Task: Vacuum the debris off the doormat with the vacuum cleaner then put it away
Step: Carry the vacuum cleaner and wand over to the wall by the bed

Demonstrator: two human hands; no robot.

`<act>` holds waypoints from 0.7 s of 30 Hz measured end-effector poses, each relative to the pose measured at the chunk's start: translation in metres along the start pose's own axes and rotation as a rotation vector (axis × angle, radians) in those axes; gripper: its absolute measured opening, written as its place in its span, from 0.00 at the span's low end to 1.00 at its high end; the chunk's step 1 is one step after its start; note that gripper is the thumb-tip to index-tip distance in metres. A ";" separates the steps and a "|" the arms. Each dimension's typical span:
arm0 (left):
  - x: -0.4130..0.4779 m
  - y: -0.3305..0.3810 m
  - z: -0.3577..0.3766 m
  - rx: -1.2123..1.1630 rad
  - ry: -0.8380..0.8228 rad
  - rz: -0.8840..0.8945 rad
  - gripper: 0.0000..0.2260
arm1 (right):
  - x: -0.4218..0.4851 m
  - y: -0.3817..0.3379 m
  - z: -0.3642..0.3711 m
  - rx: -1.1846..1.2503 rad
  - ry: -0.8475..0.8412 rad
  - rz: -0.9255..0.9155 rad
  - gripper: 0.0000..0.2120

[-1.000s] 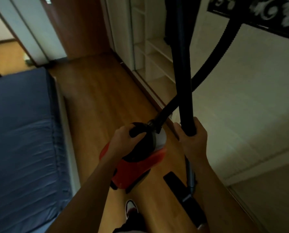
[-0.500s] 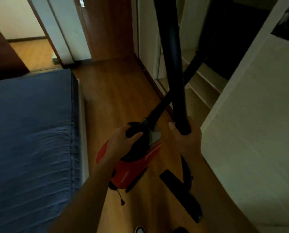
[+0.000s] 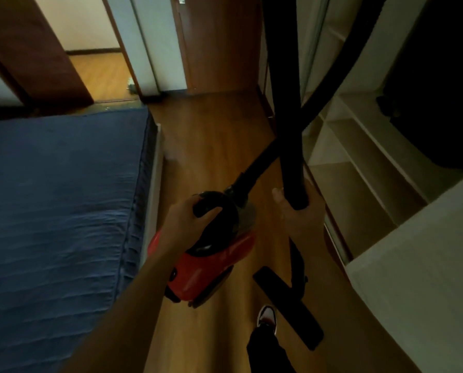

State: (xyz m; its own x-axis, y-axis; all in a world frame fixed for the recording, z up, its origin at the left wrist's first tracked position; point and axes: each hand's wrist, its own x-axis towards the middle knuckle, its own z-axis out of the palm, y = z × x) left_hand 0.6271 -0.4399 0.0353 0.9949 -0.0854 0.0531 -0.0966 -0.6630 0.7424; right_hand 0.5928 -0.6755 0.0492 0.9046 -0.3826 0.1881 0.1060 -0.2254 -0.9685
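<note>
Wooden floor, shoe on it

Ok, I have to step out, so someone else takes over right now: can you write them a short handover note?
Left hand: gripping the handle of the red vacuum, carried off the floor.
Right hand: closed round the black wand, upright; its floor head is low, near the shoe.
Hose runs from the vacuum up past the wand.
Place: between the bed and an open closet.
Done: no doormat in view, so vacuuming cannot be confirmed.
Left: stow the vacuum, probably in the closet.
</note>
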 end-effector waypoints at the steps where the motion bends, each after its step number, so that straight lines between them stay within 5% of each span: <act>1: 0.016 0.004 0.004 0.003 0.006 -0.019 0.17 | 0.021 0.004 0.002 0.002 -0.014 0.013 0.09; 13: 0.195 0.042 0.020 0.036 0.138 -0.129 0.09 | 0.237 0.026 0.041 0.047 -0.154 -0.013 0.06; 21: 0.304 0.020 0.009 -0.026 0.223 -0.159 0.10 | 0.335 0.040 0.104 0.120 -0.196 -0.074 0.16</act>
State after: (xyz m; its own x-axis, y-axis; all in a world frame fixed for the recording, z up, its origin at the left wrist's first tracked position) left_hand 0.9272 -0.4857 0.0600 0.9793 0.1864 0.0783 0.0594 -0.6357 0.7697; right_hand 0.9430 -0.7194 0.0567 0.9542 -0.1848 0.2354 0.2128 -0.1337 -0.9679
